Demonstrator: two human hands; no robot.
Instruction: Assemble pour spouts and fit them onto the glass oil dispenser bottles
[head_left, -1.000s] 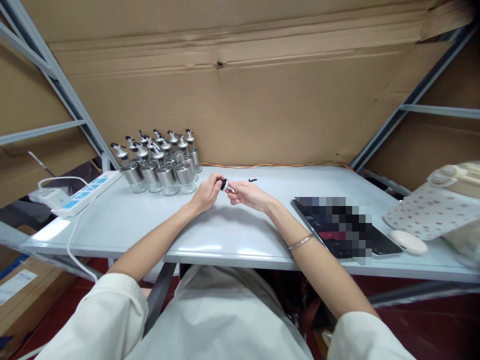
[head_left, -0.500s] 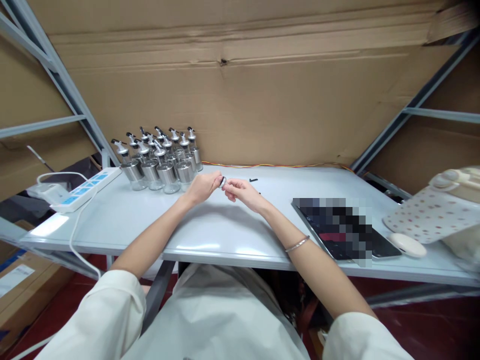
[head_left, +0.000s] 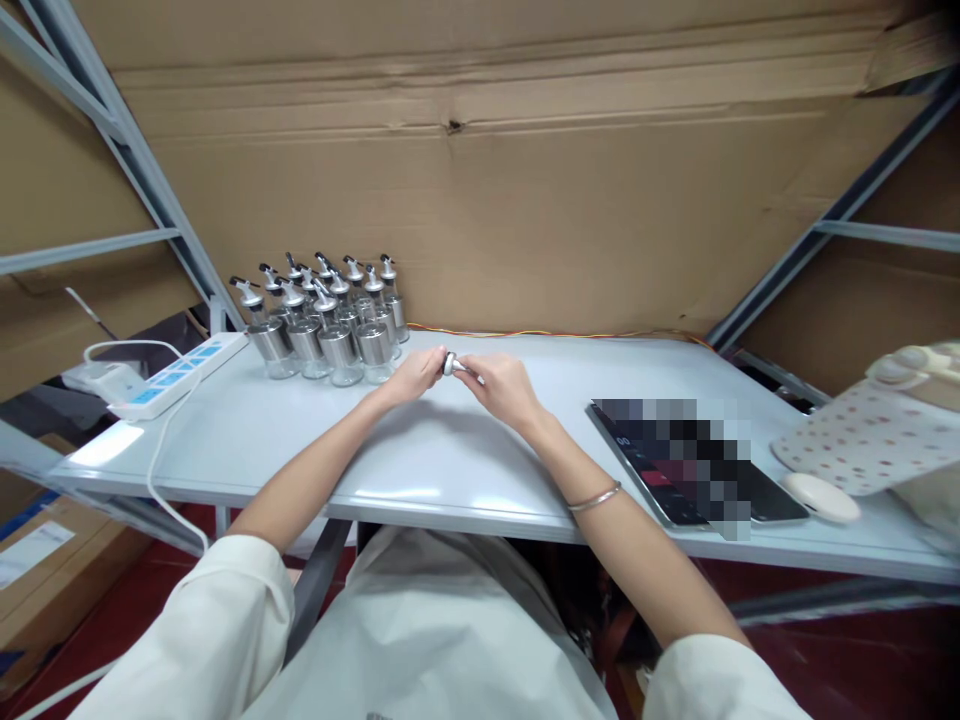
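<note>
A small silver bottle pourer (head_left: 452, 365) with a black part is held between my two hands, above the middle of the table. My left hand (head_left: 417, 376) is closed around its black end. Thumb and fingers of my right hand (head_left: 504, 386) pinch the narrow silver end from the other side. To the left stands a group of glass bottles (head_left: 342, 354) with steel sleeves, upright, with silver and black pourers on top. Much of the back bottles is hidden by the front ones.
A white power strip (head_left: 180, 375) with a plugged-in charger lies at the left. On the right are a dark tablet (head_left: 637, 450), a white oval case (head_left: 821, 497) and a spotted container (head_left: 862, 430). A cardboard wall (head_left: 555, 220) stands behind the table (head_left: 450, 460).
My right hand has turned over and now grips the silver tip of the pourer. A small black piece seen on the table behind this hand earlier no longer shows.
</note>
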